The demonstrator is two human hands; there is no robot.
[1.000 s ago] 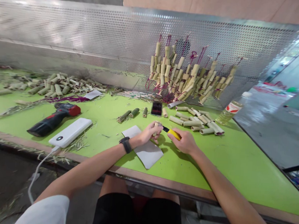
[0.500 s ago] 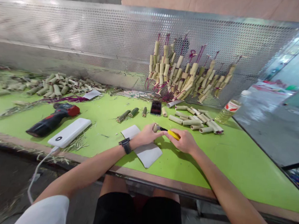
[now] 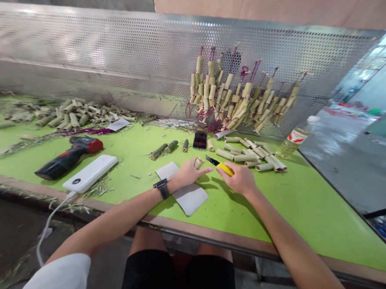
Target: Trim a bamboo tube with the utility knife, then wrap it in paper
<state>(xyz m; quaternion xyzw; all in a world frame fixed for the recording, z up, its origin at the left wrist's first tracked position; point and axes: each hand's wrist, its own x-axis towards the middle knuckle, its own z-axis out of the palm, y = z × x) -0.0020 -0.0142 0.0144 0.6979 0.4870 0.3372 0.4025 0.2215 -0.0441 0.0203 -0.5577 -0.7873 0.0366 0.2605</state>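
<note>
Well left of the left hand (image 3: 189, 173), a drill (image 3: 69, 155) is lying on the green tabletop (image 3: 310, 210), with a heap of cut bamboo (image 3: 74, 113) spreading beyond it. A white power bank (image 3: 92, 172) is resting nearer the hand, its cable trailing off the edge. Green tubes (image 3: 171, 146) are lying just past the left hand; a sheet of paper (image 3: 191, 200) is lying beneath it. Left hand is gripping a short bamboo piece (image 3: 198, 163), thumb pointing toward the other hand. Right hand (image 3: 241, 179) is grasping a yellow knife (image 3: 225, 168), blade aiming left, near the piece but apart from it. Strung bamboo (image 3: 239, 99) is hanging beyond both hands. Past the right hand, pale tubes (image 3: 246, 158) are lying loosely; farther right, a bottle (image 3: 294, 140) is standing.
</note>
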